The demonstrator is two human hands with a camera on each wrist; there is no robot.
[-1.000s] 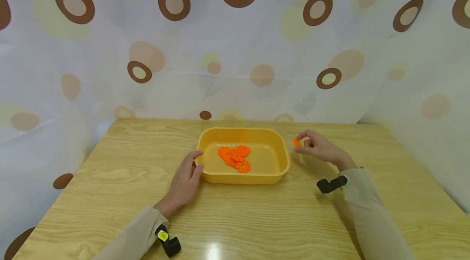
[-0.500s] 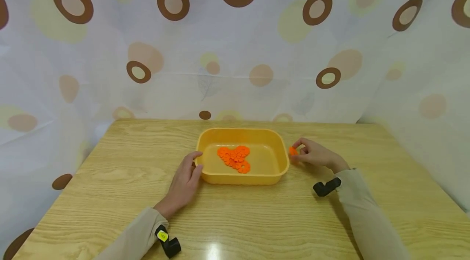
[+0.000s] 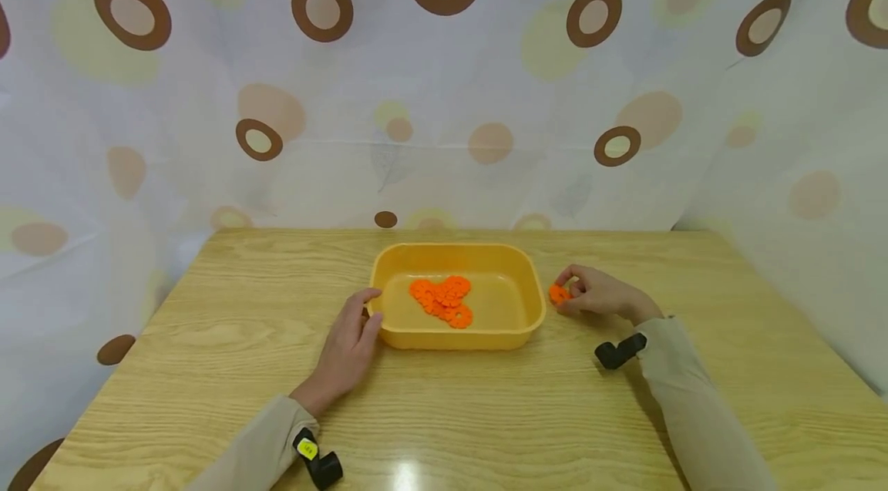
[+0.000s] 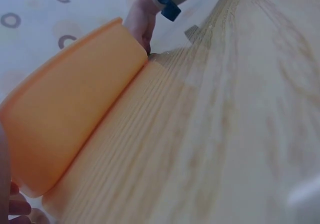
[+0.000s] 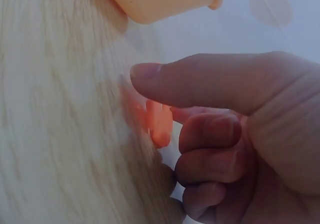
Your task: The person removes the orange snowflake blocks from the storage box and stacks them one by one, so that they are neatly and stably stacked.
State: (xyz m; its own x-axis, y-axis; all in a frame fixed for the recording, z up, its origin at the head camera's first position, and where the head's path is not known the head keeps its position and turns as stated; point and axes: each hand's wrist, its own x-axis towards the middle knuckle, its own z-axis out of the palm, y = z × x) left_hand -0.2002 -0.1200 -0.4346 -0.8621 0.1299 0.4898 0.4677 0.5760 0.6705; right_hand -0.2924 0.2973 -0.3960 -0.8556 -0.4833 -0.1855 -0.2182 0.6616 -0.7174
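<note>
grip of the right hand (image 3: 600, 295) is clamped on an orange disc (image 3: 559, 294), pinched between thumb and forefinger just beside the right end of a yellow plastic tub (image 3: 458, 340); the disc is held low at the wood-grain desk (image 3: 486, 414), and whether the two are touching cannot be told. the other fingers of that hand are seen curled in the right wrist view. the tub's left end is held by the left hand (image 3: 344, 344), with fingertips and thumb set at the rim. inside the tub, left of its middle, notched orange discs (image 3: 444, 297) are piled overlapping. both forearms are covered by beige sleeves (image 3: 701, 398). the desk is backed by a white sheet (image 3: 430, 105) printed with brown rings.
</note>
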